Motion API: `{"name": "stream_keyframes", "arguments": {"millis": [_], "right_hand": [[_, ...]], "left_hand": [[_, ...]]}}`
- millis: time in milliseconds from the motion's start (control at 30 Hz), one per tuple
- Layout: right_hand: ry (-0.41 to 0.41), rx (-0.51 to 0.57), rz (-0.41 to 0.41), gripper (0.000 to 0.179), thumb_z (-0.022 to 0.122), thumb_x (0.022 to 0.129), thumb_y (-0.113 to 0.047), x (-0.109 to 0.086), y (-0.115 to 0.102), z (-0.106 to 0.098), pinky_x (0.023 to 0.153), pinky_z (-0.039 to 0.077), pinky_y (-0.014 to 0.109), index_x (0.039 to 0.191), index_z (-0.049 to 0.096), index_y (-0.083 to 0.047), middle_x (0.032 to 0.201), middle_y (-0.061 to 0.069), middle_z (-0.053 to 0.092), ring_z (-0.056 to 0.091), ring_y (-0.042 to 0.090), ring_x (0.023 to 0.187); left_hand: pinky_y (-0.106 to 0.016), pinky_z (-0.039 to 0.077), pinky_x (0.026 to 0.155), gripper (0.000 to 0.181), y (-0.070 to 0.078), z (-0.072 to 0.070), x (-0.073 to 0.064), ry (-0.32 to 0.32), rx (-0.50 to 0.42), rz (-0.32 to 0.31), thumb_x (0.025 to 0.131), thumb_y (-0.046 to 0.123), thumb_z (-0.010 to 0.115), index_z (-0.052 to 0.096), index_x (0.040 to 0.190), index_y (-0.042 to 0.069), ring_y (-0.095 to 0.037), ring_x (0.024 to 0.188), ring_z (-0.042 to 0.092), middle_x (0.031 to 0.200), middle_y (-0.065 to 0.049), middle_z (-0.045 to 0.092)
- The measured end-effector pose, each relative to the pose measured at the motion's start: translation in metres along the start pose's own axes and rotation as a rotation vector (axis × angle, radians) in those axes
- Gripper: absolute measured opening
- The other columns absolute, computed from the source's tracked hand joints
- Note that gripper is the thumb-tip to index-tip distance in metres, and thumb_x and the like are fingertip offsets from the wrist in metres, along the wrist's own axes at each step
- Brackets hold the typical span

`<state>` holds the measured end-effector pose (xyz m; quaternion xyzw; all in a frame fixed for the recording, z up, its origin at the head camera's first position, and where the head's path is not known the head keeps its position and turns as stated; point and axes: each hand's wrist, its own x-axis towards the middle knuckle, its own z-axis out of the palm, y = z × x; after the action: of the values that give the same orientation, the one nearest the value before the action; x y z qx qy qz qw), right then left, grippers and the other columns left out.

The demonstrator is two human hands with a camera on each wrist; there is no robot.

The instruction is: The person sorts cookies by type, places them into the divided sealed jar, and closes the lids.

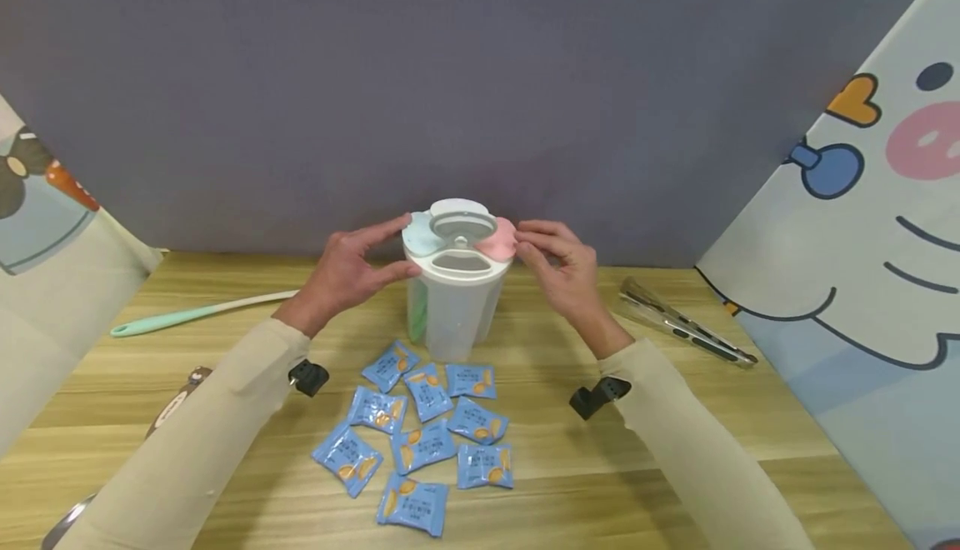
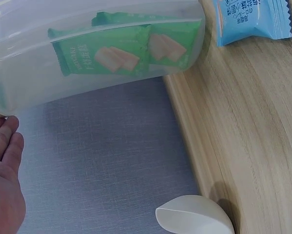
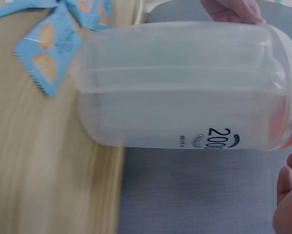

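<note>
The container (image 1: 459,317) stands upright on the table (image 1: 570,492), just beyond the blue packets (image 1: 423,446), with green packets (image 2: 107,56) visible inside its left side. The left hand (image 1: 348,271), thumb and index finger extended and apart, touches the left edge of the lid (image 1: 461,243) at the pale-blue flap (image 1: 422,236). The right hand (image 1: 561,267) has its fingertips at the outer edge of the pink flap (image 1: 498,242); whether they pinch it cannot be told.
</note>
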<state>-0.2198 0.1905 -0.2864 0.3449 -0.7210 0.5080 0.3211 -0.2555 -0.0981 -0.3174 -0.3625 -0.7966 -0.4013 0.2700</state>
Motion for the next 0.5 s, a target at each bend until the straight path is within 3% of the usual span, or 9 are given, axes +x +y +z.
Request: {"name": "stream_keyframes", "arguments": {"millis": [200, 400, 500], "right_hand": [[-0.018, -0.049, -0.012, 0.016, 0.065, 0.073, 0.024, -0.023, -0.005, -0.007, 0.061, 0.044, 0.019, 0.086, 0.067, 0.016, 0.086, 0.027, 0.060, 0.054, 0.015, 0.076], [-0.181, -0.034, 0.024, 0.016, 0.071, 0.069, 0.018, -0.052, -0.005, -0.009, 0.053, 0.040, 0.037, 0.081, 0.069, 0.008, 0.079, 0.018, 0.061, 0.050, 0.030, 0.065], [-0.279, -0.029, 0.083, 0.016, 0.072, 0.071, 0.016, -0.066, -0.002, -0.008, 0.052, 0.042, 0.040, 0.083, 0.071, 0.006, 0.081, 0.016, 0.063, 0.053, 0.027, 0.066]], "left_hand": [[-0.045, 0.046, 0.092, 0.069, 0.000, 0.000, 0.001, 0.004, -0.012, 0.012, 0.070, 0.021, 0.085, 0.057, 0.131, 0.006, -0.028, 0.114, 0.056, 0.127, -0.009, 0.057], [-0.044, 0.046, 0.092, 0.069, -0.001, 0.001, 0.000, 0.013, -0.007, 0.017, 0.069, 0.021, 0.086, 0.058, 0.130, 0.006, -0.028, 0.113, 0.056, 0.126, -0.009, 0.058], [-0.045, 0.046, 0.092, 0.069, -0.001, 0.001, 0.000, 0.014, -0.006, 0.016, 0.069, 0.021, 0.085, 0.058, 0.130, 0.006, -0.028, 0.113, 0.056, 0.126, -0.009, 0.058]]}}
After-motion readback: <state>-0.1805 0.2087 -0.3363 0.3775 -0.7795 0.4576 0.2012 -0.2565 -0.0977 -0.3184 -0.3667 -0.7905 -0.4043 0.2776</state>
